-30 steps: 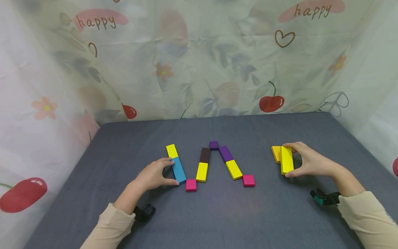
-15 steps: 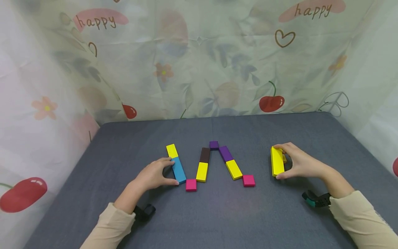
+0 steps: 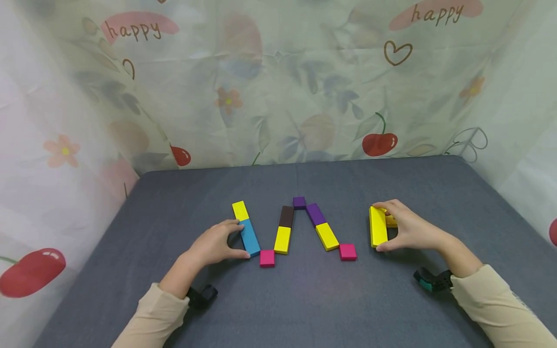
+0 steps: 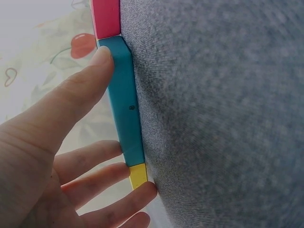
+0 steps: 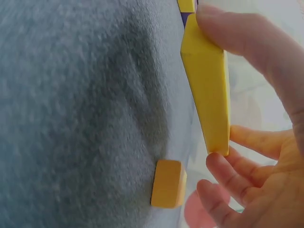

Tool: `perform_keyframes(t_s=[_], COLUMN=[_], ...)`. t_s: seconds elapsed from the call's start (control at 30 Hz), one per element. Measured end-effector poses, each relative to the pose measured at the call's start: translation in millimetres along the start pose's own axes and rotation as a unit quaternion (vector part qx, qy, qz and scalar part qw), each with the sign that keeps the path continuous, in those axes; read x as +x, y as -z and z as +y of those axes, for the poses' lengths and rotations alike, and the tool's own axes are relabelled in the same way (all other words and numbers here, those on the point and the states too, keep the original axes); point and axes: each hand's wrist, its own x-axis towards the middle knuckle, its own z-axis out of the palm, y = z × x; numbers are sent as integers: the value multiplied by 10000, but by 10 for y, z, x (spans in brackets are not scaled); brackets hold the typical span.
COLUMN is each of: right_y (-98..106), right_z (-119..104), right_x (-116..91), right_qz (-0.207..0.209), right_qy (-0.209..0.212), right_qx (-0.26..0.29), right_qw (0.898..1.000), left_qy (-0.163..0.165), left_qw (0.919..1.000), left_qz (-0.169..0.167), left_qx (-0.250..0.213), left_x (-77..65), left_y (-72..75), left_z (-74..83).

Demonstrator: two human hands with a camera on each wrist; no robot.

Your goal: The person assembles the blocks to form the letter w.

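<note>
My left hand [image 3: 217, 242] holds a blue block [image 3: 250, 238] lying on the table, thumb at its near end and fingers by its far end. In the left wrist view the thumb presses the blue block [image 4: 126, 104]. A yellow block [image 3: 240, 210] adjoins its far end and a pink block [image 3: 267, 258] its near end. My right hand [image 3: 411, 227] pinches a long yellow block [image 3: 378, 227] by its two ends. In the right wrist view this yellow block [image 5: 207, 95] is off the table. An orange-yellow block [image 5: 166, 184] lies behind it, partly hidden in the head view.
Between the hands, a zigzag row continues with a yellow block [image 3: 282, 240], a dark brown block [image 3: 286, 216], a small purple block [image 3: 299, 203], a longer purple block [image 3: 315, 214], another yellow block [image 3: 327, 236] and a pink block [image 3: 347, 252]. A patterned curtain stands behind the grey table [image 3: 296, 309].
My right hand has moved left with the long yellow block, passing over the orange-yellow block, which stays on the table. The left hand and the row of blocks have not moved.
</note>
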Motion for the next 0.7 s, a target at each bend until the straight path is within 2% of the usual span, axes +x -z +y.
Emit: perform_keyframes(t_s=[0.4,0.7], right_y=[-98,-166], right_z=[-65,-122], right_x=[78,117], right_qz=[120,168], right_qy=[-31,-304], right_qx=[-266,-314], right_qw=[9996,9989], left_qy=[41,-10], left_qw=[10000,10000], left_qz=[17,54], left_qx=[34,37], left_x=[9,2], left_y=[-1,-8], left_z=[-5,-16])
